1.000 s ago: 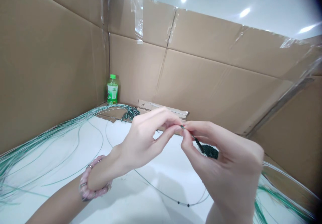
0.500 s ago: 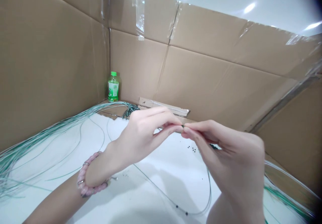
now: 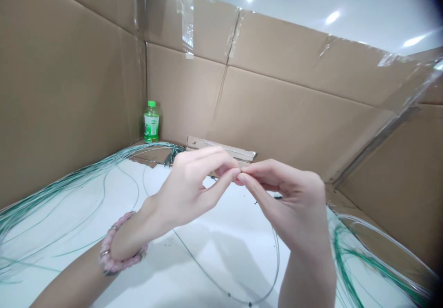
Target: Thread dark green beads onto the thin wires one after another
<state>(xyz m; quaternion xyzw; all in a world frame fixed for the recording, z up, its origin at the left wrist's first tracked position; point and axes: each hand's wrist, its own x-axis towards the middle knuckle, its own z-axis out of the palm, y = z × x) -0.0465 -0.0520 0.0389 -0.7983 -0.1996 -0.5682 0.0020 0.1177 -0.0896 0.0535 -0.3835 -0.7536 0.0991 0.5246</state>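
Pinching perhaps a wire [image 3: 239, 177], right hand [image 3: 290, 202] now shifted left toward left hand [image 3: 188, 190]

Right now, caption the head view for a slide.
Left hand and right hand pinch together above a thin green wire on a white tabletop.

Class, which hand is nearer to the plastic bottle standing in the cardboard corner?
Left. The left hand is closer to the plastic bottle, in front of it and to its right in view; the right hand lies farther right, fingertips meeting the left hand's.
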